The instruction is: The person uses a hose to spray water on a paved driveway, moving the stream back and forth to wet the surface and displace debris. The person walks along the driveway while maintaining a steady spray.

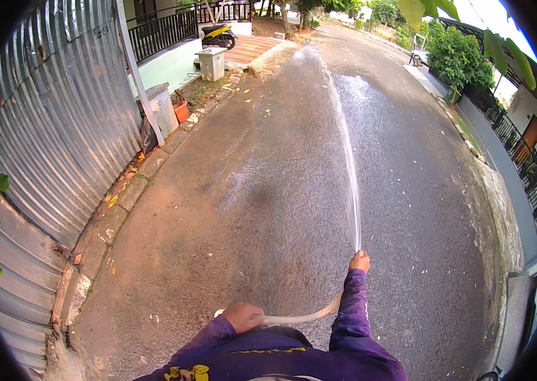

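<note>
My right hand is stretched out ahead and grips the end of a pale hose. A thin jet of water shoots from it up the wet asphalt road and lands far ahead. My left hand is close to my body and holds the same hose farther back, where it curves across toward the right arm. Both arms wear purple sleeves.
A corrugated metal fence runs along the left beside a stone kerb. Beyond it stand a grey box, an orange pot, a concrete block and a parked scooter. A hedge and a railing line the right side.
</note>
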`<state>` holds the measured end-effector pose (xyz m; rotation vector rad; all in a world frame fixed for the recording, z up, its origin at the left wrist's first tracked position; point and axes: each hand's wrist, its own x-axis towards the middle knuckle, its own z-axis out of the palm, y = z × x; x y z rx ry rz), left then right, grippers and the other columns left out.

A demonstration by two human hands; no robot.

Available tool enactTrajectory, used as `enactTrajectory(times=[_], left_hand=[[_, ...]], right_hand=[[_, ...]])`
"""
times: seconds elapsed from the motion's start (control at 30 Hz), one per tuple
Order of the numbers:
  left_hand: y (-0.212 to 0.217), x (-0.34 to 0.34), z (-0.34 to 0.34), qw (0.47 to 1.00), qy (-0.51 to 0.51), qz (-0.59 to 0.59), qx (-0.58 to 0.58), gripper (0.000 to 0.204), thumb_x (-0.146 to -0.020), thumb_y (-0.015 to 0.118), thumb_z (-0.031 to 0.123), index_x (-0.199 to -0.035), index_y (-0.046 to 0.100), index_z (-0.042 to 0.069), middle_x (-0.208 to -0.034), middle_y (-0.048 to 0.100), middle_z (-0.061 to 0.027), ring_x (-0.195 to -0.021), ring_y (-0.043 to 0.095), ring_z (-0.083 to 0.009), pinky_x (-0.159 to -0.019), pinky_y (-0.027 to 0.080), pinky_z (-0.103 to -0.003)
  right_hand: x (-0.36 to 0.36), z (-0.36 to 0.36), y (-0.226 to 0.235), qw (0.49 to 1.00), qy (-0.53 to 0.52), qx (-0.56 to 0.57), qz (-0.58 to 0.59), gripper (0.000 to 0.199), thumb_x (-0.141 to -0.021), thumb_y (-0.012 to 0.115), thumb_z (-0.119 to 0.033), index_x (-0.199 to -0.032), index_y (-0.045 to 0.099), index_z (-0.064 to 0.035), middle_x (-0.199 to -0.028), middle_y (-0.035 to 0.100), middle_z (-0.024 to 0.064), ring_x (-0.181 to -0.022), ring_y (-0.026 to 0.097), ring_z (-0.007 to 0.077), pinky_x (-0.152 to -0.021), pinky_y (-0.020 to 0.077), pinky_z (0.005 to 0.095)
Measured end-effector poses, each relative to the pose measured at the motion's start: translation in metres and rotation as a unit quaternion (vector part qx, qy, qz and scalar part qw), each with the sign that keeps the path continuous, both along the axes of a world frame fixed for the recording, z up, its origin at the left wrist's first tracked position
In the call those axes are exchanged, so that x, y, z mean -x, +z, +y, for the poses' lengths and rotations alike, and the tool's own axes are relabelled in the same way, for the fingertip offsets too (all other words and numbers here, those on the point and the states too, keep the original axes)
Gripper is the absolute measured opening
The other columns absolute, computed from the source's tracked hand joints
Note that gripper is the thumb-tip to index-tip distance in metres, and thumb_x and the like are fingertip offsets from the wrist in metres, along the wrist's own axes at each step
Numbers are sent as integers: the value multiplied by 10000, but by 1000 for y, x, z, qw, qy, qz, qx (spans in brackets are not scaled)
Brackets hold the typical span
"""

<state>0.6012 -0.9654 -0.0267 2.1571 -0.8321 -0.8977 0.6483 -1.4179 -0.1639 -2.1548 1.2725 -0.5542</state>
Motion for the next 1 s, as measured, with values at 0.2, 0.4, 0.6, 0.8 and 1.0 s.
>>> enactTrajectory(times=[0.2,0.4,0.6,0.8,1.0], left_hand=[[-3,0,0,1000,-3,-6,-1,395,-926,609,512,-1015,755,156,-830,707,-126,-821,690,-330,-755,522,-427],[0,0,0,1000,3,-2,-3,396,-925,610,513,-1014,754,155,-834,710,-126,-827,691,-329,-757,523,-426],[-1,1,1,1000,5,-6,9,400,-925,614,507,-1018,751,142,-845,711,-131,-836,690,-335,-762,522,-426],[-1,1,0,1000,6,-3,9,402,-925,613,507,-1022,750,142,-845,708,-136,-835,688,-338,-760,521,-428],[1,1,0,1000,7,-2,2,416,-927,601,516,-1028,747,140,-850,704,-147,-831,686,-345,-754,519,-428]], right_hand=[[0,-1,-3,1000,-2,15,-16,387,-925,454,-322,-1015,690,-29,-951,685,281,-930,643,494,-842,486,559],[-1,0,-1,1000,-1,20,-19,385,-925,459,-322,-1013,691,-28,-945,687,277,-922,647,489,-837,490,554],[-1,0,0,999,-1,15,-29,383,-924,461,-313,-1015,694,-23,-941,690,277,-920,652,484,-832,495,548],[-2,-3,0,999,-4,14,-29,384,-923,464,-304,-1044,696,-23,-944,689,280,-928,657,478,-831,497,541],[-4,-2,2,999,-7,9,-37,381,-922,469,-302,-1045,695,-21,-945,689,282,-931,657,476,-830,498,536]])
